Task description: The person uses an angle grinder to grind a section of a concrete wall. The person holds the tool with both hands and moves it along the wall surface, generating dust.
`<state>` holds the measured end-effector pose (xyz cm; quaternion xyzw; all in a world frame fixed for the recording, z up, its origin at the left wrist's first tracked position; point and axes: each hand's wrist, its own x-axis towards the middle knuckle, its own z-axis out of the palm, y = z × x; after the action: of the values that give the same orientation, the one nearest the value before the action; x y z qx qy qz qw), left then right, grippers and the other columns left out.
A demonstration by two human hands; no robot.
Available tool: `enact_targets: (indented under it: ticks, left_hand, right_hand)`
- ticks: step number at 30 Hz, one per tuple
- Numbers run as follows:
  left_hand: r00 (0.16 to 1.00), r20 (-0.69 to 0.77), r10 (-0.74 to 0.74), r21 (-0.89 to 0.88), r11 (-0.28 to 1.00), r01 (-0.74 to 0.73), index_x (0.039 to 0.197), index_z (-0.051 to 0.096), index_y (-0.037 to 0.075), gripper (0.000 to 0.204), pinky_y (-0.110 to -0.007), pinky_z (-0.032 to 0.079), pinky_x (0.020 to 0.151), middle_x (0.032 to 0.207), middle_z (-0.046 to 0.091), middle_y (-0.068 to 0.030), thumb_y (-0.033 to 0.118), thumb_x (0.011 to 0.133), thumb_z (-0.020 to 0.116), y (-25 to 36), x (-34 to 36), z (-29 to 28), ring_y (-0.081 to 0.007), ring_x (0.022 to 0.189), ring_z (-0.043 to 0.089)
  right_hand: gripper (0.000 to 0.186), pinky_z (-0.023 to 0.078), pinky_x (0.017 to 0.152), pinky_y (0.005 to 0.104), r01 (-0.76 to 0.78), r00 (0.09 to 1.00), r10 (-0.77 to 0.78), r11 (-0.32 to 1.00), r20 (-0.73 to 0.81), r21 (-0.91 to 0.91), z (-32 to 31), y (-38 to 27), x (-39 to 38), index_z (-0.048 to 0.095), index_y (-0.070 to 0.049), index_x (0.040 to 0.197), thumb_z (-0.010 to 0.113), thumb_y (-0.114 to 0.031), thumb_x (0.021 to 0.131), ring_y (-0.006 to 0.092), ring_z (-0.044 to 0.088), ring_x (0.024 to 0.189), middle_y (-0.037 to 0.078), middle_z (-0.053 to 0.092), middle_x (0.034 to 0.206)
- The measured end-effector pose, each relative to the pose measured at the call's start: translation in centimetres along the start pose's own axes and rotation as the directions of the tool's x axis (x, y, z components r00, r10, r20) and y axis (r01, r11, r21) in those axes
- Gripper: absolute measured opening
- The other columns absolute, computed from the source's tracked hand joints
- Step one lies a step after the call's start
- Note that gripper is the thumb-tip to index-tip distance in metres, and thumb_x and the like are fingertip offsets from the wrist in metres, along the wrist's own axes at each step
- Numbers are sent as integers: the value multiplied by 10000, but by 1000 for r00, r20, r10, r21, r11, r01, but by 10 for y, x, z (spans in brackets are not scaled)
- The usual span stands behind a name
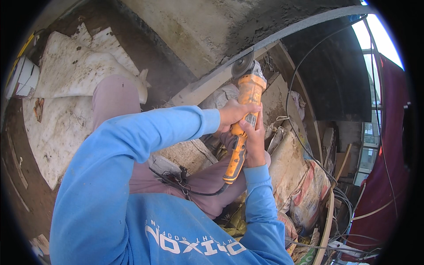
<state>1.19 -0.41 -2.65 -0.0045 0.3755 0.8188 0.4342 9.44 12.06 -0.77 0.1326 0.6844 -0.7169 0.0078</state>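
An orange angle grinder (251, 92) with a dusty body is held out ahead of me, its head pointing up and away. My left hand (235, 114) is closed around the middle of its body from the left. From the right, my right hand (255, 140) wraps the body just below, near the start of the rear handle. The dark round disc (242, 65) sits at the edge of a grey concrete slab (309, 24); whether it touches, I cannot tell. A black cord (205, 193) runs from the handle's end across my lap.
Dirty white sheets (84, 70) lie at the left. Filled sacks (289, 176) and debris crowd the right, beside a wooden strip (326, 225). Loose black cables (289, 104) hang and coil there. A dark curved panel (331, 75) stands behind, near a maroon sheet (388, 145).
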Motion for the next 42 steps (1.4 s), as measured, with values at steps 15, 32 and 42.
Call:
enact_targets:
  ticks: [15,32,42]
  left_hand:
    - [999,0,-47,12,999,47,1323,594,34,601,-429,623,731,1118,691,-136,426,905,779,-24,12,-14,-221,931,725]
    - [1000,13,11,-37,999,-11,1285,620,-25,589,-399,626,752,1093,704,-143,376,897,808,-19,11,-10,-218,926,732]
    - [1000,-1,4,-2,1000,-4,1296,613,-24,597,-395,636,784,1110,703,-156,371,895,813,-7,5,-5,-221,950,734]
  right_hand:
    - [947,615,862,333,-27,1000,27,999,-4,-17,4,6,-6,152,-45,1686,700,-105,917,213,686,1089,160,579,1366]
    - [1032,554,998,348,-14,999,14,1000,-34,-6,5,6,-5,122,-41,1699,740,-97,875,222,621,1235,147,538,1455]
    - [1018,537,1028,352,-2,1000,2,1000,-22,-22,2,4,-2,125,-43,1699,730,-81,881,227,608,1270,156,515,1492]
